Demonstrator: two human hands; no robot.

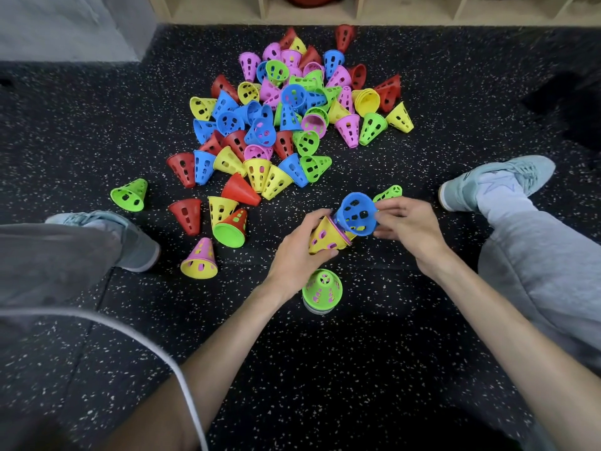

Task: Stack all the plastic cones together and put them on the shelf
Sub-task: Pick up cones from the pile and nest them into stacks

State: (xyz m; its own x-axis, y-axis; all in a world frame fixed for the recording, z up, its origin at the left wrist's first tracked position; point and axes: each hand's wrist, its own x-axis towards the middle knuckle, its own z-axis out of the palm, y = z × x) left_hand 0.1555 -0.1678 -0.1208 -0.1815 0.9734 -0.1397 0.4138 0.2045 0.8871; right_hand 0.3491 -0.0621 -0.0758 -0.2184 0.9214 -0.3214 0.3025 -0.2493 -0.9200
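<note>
Both hands are busy at the centre of the floor: the left hand is curled round a short nested stack with a yellow cone on the outside, thumb pressed along its lower rim, while the right hand pinches the rim of a blue cone between thumb and fingertips, its wide mouth facing up at the camera and its body touching the tip end of the yellow stack.

Biggest thing around them is the black speckled floor, running out on every side of the hands. Beyond the hands, at the far edge, sits the pale wooden shelf, well apart from both (only its bottom compartments show). Between shelf and hands lies the big heap of loose cones, red, blue, yellow, pink and green, tumbled on their sides.

Left of the left hand, a scatter of strays: a red cone with a green one nested inside, a pink cone over a yellow one, and farther out a lone green cone. Just below the left wrist stands a small upright pile with a green cone on top. Tucked behind the right hand's fingers, another green cone peeks out, partly hidden.

Grey-trousered legs and pale blue shoes flank the hands on both sides.
</note>
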